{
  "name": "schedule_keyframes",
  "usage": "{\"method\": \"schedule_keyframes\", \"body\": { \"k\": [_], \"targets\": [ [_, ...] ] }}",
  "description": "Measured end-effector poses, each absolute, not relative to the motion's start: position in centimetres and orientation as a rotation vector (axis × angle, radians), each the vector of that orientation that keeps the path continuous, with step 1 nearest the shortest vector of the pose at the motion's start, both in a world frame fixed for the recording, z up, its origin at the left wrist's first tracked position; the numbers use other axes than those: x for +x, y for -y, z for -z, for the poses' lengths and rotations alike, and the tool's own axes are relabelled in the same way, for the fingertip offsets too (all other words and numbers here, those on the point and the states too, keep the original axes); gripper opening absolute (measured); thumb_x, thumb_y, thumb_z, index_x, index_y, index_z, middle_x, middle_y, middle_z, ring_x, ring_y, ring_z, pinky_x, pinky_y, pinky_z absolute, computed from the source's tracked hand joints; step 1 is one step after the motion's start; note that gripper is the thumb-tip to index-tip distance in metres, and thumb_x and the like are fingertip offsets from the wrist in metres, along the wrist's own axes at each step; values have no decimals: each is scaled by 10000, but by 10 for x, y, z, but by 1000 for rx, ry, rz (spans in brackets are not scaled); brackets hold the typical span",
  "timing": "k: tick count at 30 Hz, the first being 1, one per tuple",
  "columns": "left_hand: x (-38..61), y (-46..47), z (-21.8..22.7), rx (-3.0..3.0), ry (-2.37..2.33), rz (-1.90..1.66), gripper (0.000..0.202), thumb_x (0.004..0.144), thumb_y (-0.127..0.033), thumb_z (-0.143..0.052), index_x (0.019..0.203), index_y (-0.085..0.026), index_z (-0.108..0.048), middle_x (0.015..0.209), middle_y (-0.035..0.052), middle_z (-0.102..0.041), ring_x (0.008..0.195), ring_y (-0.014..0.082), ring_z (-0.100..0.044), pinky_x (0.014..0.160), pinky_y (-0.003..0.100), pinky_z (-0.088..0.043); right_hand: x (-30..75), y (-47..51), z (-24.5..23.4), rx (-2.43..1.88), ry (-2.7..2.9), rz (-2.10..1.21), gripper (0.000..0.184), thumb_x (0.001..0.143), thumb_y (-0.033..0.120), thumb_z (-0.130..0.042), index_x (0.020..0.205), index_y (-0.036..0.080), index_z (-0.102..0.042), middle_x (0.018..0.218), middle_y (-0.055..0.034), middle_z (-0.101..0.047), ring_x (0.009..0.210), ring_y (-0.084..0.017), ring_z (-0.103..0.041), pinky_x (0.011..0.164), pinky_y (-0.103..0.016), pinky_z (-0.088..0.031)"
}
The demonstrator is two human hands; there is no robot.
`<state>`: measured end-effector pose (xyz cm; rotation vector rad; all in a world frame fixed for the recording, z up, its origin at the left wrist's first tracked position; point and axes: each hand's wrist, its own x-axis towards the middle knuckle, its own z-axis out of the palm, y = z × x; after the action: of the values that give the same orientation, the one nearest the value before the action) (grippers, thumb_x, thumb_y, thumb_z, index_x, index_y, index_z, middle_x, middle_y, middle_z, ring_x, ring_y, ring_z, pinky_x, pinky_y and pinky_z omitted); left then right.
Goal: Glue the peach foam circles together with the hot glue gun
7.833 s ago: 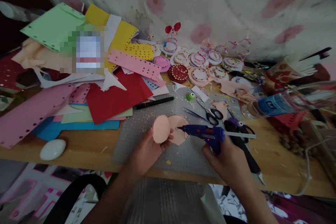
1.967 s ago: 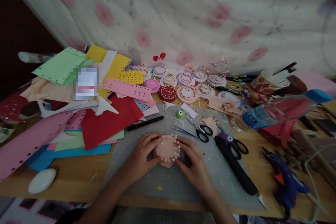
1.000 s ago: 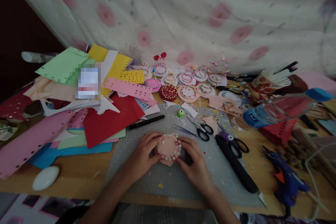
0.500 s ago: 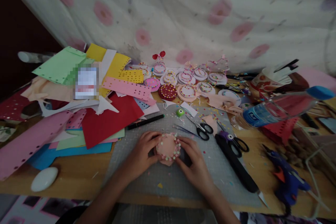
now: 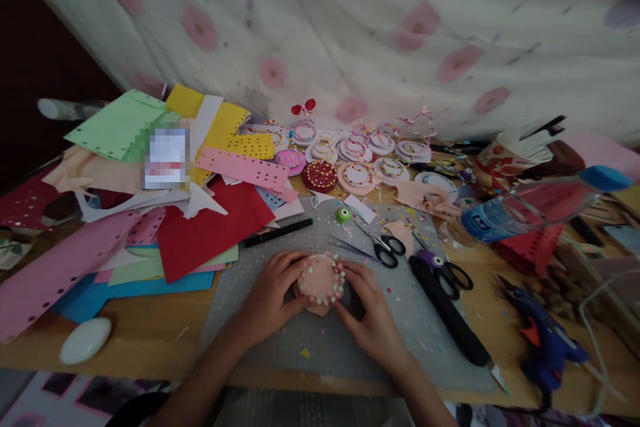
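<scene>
A round peach paper disc ringed with small coloured dots lies on the grey cutting mat, on top of another peach piece. My left hand presses its left edge with curled fingers. My right hand holds the right edge the same way. Both hands grip the disc between them near the middle of the mat.
A heap of coloured punched paper fills the left. Finished decorated discs line the back by the curtain. Scissors, a black marker, a black knife, a blue glue gun, a water bottle and a white oval object lie around.
Since 7.8 s ago the glue gun was put down at the right and the disc laid on the mat. Over the last second both hands stay pressed on it, barely shifting.
</scene>
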<state>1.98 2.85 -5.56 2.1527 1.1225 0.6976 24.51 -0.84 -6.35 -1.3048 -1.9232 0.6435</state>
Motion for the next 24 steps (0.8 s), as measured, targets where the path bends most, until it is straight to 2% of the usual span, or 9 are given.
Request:
{"method": "schedule_keyframes", "body": {
  "k": [4,9,12,19,24],
  "targets": [
    [16,-28,57,2147,-1105,-715,723,850,-610,-572,1456,-261,-387,1379,121,-506,1268,287,-449,1073,471,-362,244,10,65,-1331,1941,-602,686,819,325,-706,1407,222,-365,1335,-139,-525,1239,-303,-492,1034,-500,-428],
    [17,-28,51,2164,-1097,-688,745,768,-621,-665,1378,-241,-469,1357,103,-519,1260,269,-452,1078,428,-361,242,9,67,-1352,2002,-571,829,754,368,-777,1431,221,-323,1360,-145,-505,1252,-322,-467,1054,-527,-395],
    [19,-28,49,2179,-1107,-686,768,733,-605,-710,1366,-240,-471,1358,97,-517,1261,264,-451,1078,419,-362,242,10,65,-1335,1977,-609,757,789,346,-746,1420,224,-347,1352,-136,-503,1256,-307,-464,1057,-505,-399],
    [17,-28,52,2193,-1085,-698,894,670,-648,-726,1406,-251,-410,1362,106,-507,1262,278,-450,1072,444,-366,248,12,61,-1257,1765,-725,455,893,225,-603,1329,244,-473,1295,-91,-550,1222,-237,-502,1051,-419,-410],
    [17,-27,53,2211,-1069,-727,858,690,-606,-750,1396,-262,-404,1377,104,-496,1269,281,-444,1071,461,-366,249,11,62,-1248,1760,-788,405,891,211,-599,1286,245,-514,1258,-84,-573,1188,-238,-523,1023,-408,-421]
  ]
}}
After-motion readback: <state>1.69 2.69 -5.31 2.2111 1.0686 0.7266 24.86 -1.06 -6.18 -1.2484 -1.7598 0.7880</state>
